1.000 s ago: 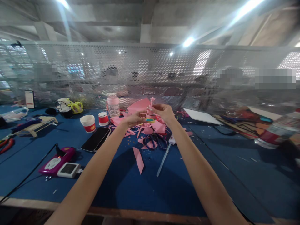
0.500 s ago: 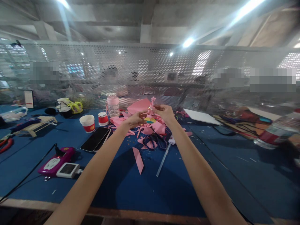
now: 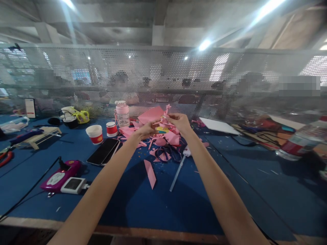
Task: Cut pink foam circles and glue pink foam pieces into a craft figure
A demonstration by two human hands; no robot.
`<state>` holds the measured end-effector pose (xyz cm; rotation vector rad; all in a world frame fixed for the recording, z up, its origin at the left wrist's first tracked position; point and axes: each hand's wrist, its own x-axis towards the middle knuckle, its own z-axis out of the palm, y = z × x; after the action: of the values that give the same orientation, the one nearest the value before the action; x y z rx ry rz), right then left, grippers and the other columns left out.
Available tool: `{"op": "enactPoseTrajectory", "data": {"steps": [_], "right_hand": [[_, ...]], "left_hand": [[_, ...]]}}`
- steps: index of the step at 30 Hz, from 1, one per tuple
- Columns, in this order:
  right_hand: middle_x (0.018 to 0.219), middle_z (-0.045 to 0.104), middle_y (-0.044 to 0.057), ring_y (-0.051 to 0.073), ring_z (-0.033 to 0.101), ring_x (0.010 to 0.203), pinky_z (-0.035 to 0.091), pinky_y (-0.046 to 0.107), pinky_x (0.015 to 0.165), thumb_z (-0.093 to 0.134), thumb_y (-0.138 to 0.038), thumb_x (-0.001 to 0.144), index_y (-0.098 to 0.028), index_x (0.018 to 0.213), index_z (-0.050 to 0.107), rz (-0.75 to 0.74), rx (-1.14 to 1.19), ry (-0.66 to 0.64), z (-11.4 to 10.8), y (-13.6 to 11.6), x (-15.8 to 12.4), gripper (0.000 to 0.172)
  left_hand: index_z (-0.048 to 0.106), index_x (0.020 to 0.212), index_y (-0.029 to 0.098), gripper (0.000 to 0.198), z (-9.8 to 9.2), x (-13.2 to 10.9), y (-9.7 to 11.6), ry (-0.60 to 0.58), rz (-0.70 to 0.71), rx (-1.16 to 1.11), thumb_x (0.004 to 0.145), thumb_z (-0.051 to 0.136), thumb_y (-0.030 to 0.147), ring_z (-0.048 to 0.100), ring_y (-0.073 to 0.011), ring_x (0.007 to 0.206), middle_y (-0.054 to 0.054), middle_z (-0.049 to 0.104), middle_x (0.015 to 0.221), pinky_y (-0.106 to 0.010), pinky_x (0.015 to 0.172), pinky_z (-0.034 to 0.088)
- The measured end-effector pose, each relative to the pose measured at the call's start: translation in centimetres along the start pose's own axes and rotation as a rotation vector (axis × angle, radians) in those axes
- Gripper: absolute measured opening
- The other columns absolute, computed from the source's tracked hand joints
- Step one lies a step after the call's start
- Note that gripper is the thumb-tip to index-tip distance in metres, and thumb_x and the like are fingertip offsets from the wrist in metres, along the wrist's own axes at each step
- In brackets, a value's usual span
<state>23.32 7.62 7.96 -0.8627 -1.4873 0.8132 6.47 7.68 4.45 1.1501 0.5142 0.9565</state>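
Both arms reach out over a blue table [image 3: 143, 204]. My left hand [image 3: 146, 129] and my right hand [image 3: 179, 121] meet in the air above a heap of pink paper scraps [image 3: 168, 137]. Between them they pinch a small pink paper craft [image 3: 165, 119] topped by a little star. The fingers of both hands are closed on it. A yellow and teal bit shows under the craft, between the hands. Black-handled scissors [image 3: 167, 153] lie on the table just below the hands.
A pink paper strip [image 3: 150, 174] and a clear glue stick [image 3: 177, 173] lie near the middle. To the left are a black phone [image 3: 102, 151], two red-and-white paper cups [image 3: 94, 134], a pink bottle [image 3: 122, 114] and a magenta power strip [image 3: 61, 175]. A perforated metal screen [image 3: 163, 78] closes the far side.
The hands have kept the craft between them and shifted it slightly, turning it a little. The view has tilted up by a small amount.
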Motion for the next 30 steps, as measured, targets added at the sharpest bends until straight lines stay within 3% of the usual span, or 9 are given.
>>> {"op": "enactPoseTrajectory", "data": {"steps": [5, 10, 14, 17, 23, 30], "right_hand": [[0.074, 0.072, 0.006, 0.019, 0.066, 0.071, 0.052, 0.031, 0.068, 0.08, -0.044, 0.04, -0.014, 0.07, 0.071, -0.007, -0.113, 0.04, -2.0, -0.8, 0.4, 0.043], [0.074, 0.072, 0.008, 0.023, 0.066, 0.074, 0.051, 0.031, 0.065, 0.079, -0.042, 0.046, -0.011, 0.079, 0.073, 0.019, -0.343, 0.241, -7.9, -1.1, 0.7, 0.046], [0.071, 0.072, 0.008, 0.026, 0.066, 0.081, 0.048, 0.03, 0.07, 0.078, -0.038, 0.05, -0.013, 0.075, 0.074, 0.105, -0.715, 0.418, -12.6, 0.9, 0.4, 0.036], [0.069, 0.072, 0.007, 0.025, 0.066, 0.075, 0.048, 0.029, 0.07, 0.076, -0.038, 0.053, -0.014, 0.075, 0.075, 0.193, -0.808, 0.495, -15.0, 3.5, 0.0, 0.033], [0.067, 0.072, 0.007, 0.026, 0.066, 0.073, 0.049, 0.032, 0.066, 0.071, -0.035, 0.058, -0.012, 0.074, 0.074, 0.216, -0.804, 0.557, -17.0, 7.7, -0.8, 0.029], [0.075, 0.072, 0.011, 0.026, 0.067, 0.078, 0.048, 0.032, 0.072, 0.067, -0.032, 0.064, -0.009, 0.078, 0.073, 0.171, -0.8, 0.612, -17.7, 8.8, -0.6, 0.027]], "left_hand": [[0.055, 0.115, 0.017, 0.062, -0.4, 0.1, -0.2, 0.003, -0.026, 0.039, 0.061, 0.055, -0.013, 0.06, -0.0223, 0.104, -0.014, 0.056, 0.121, -0.036, 0.091, 0.048], [0.053, 0.116, 0.019, 0.062, -0.3, 0.0, 0.0, -0.064, -0.041, 0.174, 0.06, 0.067, -0.003, 0.061, -0.0236, 0.102, -0.015, 0.05, 0.129, -0.038, 0.088, 0.048], [0.051, 0.118, 0.02, 0.067, -0.5, 0.0, -0.3, -0.106, -0.121, 0.325, 0.057, 0.073, 0.004, 0.06, -0.0229, 0.103, -0.017, 0.044, 0.135, -0.037, 0.09, 0.046], [0.052, 0.118, 0.018, 0.065, -0.7, -0.1, -0.5, -0.154, -0.176, 0.416, 0.058, 0.075, 0.011, 0.058, -0.0236, 0.107, -0.018, 0.047, 0.132, -0.037, 0.091, 0.045], [0.054, 0.116, 0.017, 0.062, -0.9, -0.1, -0.3, -0.144, -0.182, 0.418, 0.058, 0.076, 0.015, 0.058, -0.0236, 0.107, -0.018, 0.051, 0.128, -0.036, 0.09, 0.045], [0.057, 0.11, 0.017, 0.055, -1.0, -0.1, 0.1, -0.087, -0.147, 0.373, 0.059, 0.077, 0.016, 0.061, -0.022, 0.103, -0.017, 0.05, 0.13, -0.04, 0.094, 0.044]]}}
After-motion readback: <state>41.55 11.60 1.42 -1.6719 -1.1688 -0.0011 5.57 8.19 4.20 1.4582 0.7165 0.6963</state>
